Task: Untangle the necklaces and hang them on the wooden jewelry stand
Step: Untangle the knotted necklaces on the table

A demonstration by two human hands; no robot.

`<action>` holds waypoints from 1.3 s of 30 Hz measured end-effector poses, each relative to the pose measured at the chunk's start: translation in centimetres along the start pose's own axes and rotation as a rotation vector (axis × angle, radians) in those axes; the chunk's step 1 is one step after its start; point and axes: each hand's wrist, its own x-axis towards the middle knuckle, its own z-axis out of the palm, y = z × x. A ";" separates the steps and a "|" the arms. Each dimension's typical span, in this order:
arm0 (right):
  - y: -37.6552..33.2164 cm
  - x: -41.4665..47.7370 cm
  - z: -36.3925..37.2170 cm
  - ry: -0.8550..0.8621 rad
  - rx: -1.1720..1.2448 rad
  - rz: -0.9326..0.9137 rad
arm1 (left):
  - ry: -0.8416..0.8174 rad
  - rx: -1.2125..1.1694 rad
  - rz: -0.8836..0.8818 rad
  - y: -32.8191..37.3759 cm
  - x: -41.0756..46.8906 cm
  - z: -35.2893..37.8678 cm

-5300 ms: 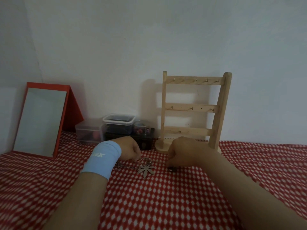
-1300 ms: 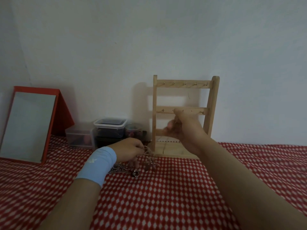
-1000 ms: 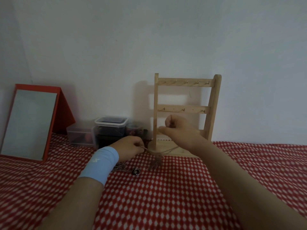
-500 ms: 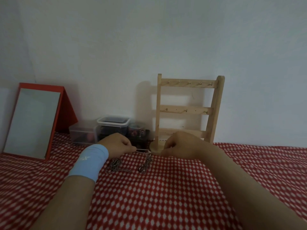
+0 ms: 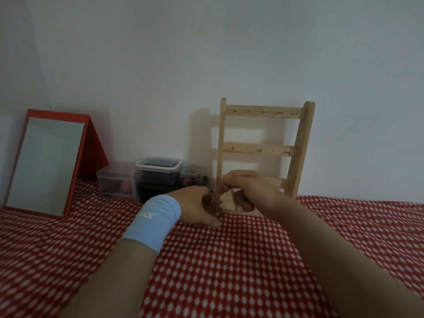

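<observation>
The wooden jewelry stand (image 5: pixel 298 143) stands upright against the white wall, with bare hooks on its top and middle rails. Just in front of its base, a silver tangle of necklaces (image 5: pixel 214 203) hangs between my two hands. My left hand (image 5: pixel 195 206), with a light blue wristband, holds the tangle's left side. My right hand (image 5: pixel 250 191) pinches a chain (image 5: pixel 233 198) that dangles from its fingers. A short bit of chain (image 5: pixel 176 232) lies on the cloth under my left wrist.
A red and white checked cloth (image 5: pixel 229 271) covers the table. A red-framed mirror (image 5: pixel 46 164) leans at the back left. Small plastic boxes (image 5: pixel 158 173) sit between the mirror and the stand.
Both hands have drawn closer together in front of the stand's base. The tangle has come up off the cloth and now hangs between them.
</observation>
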 end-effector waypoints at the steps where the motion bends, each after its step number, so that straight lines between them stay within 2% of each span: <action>1: 0.0 0.1 -0.1 0.027 0.016 0.002 | 0.023 -0.063 0.020 -0.2 0.1 0.1; 6: 0.4 0.6 -0.7 0.182 0.013 0.044 | 0.062 -0.365 0.094 -0.8 -0.6 -0.7; 8: 0.6 0.7 -0.9 0.226 -0.062 0.050 | 0.088 -0.400 0.074 -0.9 -0.8 -1.2; 12: 1.0 0.8 -0.7 0.191 -0.138 0.033 | 0.177 -0.323 0.030 -0.7 -0.8 -2.1; 18: 1.1 0.6 0.0 0.130 -0.312 -0.001 | 0.229 -0.307 0.070 -0.8 -0.7 -2.4; 21: 1.0 0.4 0.0 0.113 -0.299 0.004 | 0.271 -0.299 0.073 -1.4 -0.6 -2.4; 24: 1.0 0.3 -0.2 0.107 -0.305 0.004 | 0.333 -0.402 0.055 -1.9 -0.6 -2.5; 27: 1.0 0.3 -0.2 0.074 -0.301 -0.025 | 0.310 -0.592 0.047 -2.0 -0.8 -2.5; 35: 0.7 0.5 -0.1 0.053 -0.314 -0.044 | 0.382 -0.219 0.080 -1.1 -1.3 -3.2; 39: 0.7 0.7 0.1 0.035 -0.420 -0.049 | 0.354 -0.209 0.102 -0.8 -1.4 -3.2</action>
